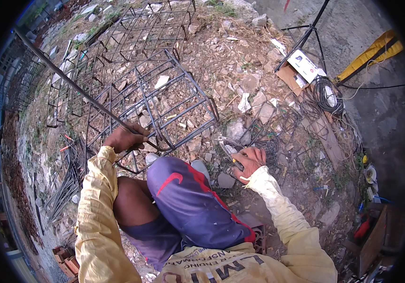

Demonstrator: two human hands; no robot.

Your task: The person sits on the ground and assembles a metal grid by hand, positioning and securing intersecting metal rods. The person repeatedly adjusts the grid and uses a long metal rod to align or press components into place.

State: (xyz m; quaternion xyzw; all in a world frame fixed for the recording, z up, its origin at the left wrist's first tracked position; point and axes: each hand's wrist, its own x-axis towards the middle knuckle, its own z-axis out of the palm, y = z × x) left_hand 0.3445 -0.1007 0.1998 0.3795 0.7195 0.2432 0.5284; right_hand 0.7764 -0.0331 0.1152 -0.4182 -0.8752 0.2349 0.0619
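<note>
My left hand is closed round a long steel bar, which slants from the upper left down to a rebar cage. The cage, made of dark bars and bent square stirrups, lies just in front of my knees, and its near end is beside that hand. To the right, my right hand is closed on pliers, their metal jaws pointing up and left, away from the cage. The pliers' handles are partly hidden by my fingers.
More rebar cages lie farther off on the stony ground. Loose rods are piled at left. Wire coils, a plank and a white box lie at right near a black tripod. Bricks sit lower left.
</note>
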